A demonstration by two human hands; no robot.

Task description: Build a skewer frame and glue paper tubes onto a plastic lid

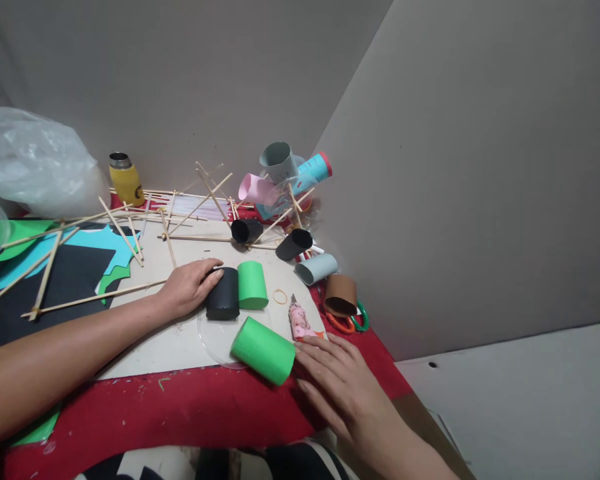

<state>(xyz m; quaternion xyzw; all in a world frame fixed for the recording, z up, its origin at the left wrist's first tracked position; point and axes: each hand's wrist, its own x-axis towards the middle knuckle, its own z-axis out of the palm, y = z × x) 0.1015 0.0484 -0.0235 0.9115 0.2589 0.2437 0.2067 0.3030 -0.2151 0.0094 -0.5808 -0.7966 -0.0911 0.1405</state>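
Note:
My left hand (193,288) holds a black paper tube (223,297) by its upper left side, thumb in front and fingers behind. Right against that tube stands a green paper tube (253,285). A second green paper tube (263,351) lies on its side nearer to me, partly over a clear plastic disc (207,340). My right hand (337,381) is open, fingers stretched out, with its fingertips close to the end of this lying tube. Beyond those fingers lies a pink-patterned tool with a pointed metal tip (300,320), and a rubber band (280,297) is near it.
Wooden sticks joined into frames (100,293) spread across the left and back. More paper tubes, including a brown one (341,295), line the right edge by scissors (361,316). A yellow bottle (126,180) and plastic bag (40,160) stand near the wall.

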